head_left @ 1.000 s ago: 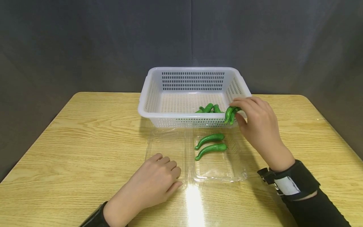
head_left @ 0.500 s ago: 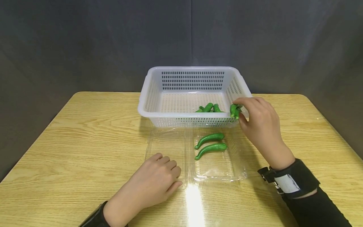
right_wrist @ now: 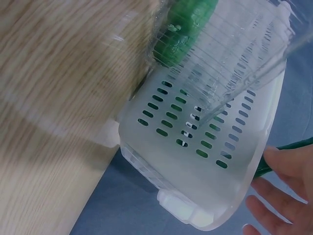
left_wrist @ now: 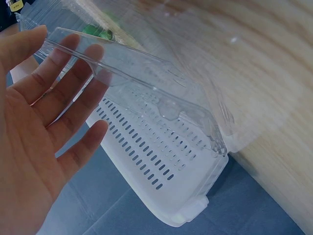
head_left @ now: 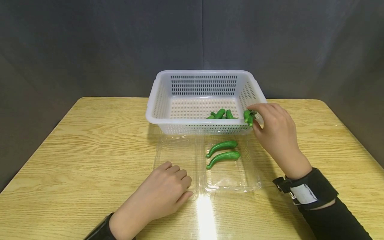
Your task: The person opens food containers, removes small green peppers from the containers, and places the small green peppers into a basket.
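My right hand (head_left: pixel 274 133) pinches a pair of green peppers (head_left: pixel 247 116) between thumb and fingers, over the front right corner of a white perforated basket (head_left: pixel 192 121). In the right wrist view, one held pepper (right_wrist: pixel 263 168) sticks out beyond the basket rim. Two curved green peppers (head_left: pixel 223 156) lie one in front of the other in the right half of a clear hinged plastic clamshell (head_left: pixel 228 181). My left hand (head_left: pixel 163 191) lies at the clamshell's left half; its fingers (left_wrist: pixel 63 100) are loosely bent and hold nothing.
Several more green peppers (head_left: pixel 220 113) lie inside the basket near its front wall, partly hidden by the rim. The basket stands directly behind the clamshell on the wooden table (head_left: pixel 99 150). A dark grey curtain (head_left: pixel 120 50) hangs behind the table.
My right hand has shifted slightly right and back, and the pinched peppers have turned in its fingers and moved toward the basket's corner. My left hand has stayed in place.
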{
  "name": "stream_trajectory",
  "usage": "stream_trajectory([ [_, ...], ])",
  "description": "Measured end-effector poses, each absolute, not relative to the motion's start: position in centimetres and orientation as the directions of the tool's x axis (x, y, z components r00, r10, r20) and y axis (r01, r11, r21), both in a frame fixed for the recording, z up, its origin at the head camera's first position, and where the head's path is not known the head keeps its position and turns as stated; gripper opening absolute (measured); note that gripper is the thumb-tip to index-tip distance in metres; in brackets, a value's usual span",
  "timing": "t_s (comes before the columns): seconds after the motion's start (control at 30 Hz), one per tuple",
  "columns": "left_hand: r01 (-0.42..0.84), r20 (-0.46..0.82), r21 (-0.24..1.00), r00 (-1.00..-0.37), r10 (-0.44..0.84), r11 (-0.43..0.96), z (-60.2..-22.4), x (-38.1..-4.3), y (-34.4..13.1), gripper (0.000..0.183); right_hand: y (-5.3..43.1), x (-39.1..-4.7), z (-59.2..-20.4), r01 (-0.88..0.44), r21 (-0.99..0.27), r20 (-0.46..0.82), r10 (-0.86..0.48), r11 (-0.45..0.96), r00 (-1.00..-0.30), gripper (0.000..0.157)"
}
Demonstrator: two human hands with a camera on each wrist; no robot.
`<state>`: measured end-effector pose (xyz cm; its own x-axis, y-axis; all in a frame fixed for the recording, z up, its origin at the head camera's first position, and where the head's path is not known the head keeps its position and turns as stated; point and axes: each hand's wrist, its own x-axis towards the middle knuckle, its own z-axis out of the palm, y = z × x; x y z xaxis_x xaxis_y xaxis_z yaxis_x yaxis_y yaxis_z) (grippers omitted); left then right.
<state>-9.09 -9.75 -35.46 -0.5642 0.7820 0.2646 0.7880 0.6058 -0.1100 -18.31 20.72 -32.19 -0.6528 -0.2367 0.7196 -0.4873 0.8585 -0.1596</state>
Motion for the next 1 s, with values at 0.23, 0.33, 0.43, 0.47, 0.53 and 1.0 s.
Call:
stream_trajectory([
  [0.23, 0.784, 0.265, -0.108, -0.569, 0.778, 0.611, -35.54, -9.06, -9.77, 0.028, 20.75, -18.26, -32.19, -0.473, -0.166, 0.71, -0.228, 0.865, -0.666, 0.043],
  [0.33, 0.788, 0.263, -0.108, -0.565, 0.782, 0.606, -35.48, -9.1, -9.8, 0.028, 20.73, -18.27, -32.24, -0.468, -0.168, 0.708, -0.224, 0.868, -0.67, 0.044],
  [0.43, 0.791, 0.26, -0.108, -0.563, 0.785, 0.603, -35.42, -9.12, -9.81, 0.028, 20.69, -18.28, -32.33, -0.463, -0.165, 0.709, -0.222, 0.871, -0.67, 0.046],
  [0.47, 0.79, 0.258, -0.107, -0.564, 0.784, 0.604, -35.43, -9.13, -9.81, 0.027, 20.67, -18.28, -32.35, -0.462, -0.163, 0.71, -0.222, 0.872, -0.669, 0.046],
  [0.53, 0.786, 0.256, -0.106, -0.57, 0.781, 0.609, -35.45, -9.12, -9.78, 0.027, 20.65, -18.29, -32.39, -0.462, -0.159, 0.714, -0.222, 0.872, -0.664, 0.045],
  [1.0, 0.788, 0.259, -0.106, -0.567, 0.782, 0.607, -35.36, -9.03, -9.76, 0.027, 20.51, -18.25, -32.34, -0.461, -0.162, 0.71, -0.221, 0.872, -0.668, 0.036],
])
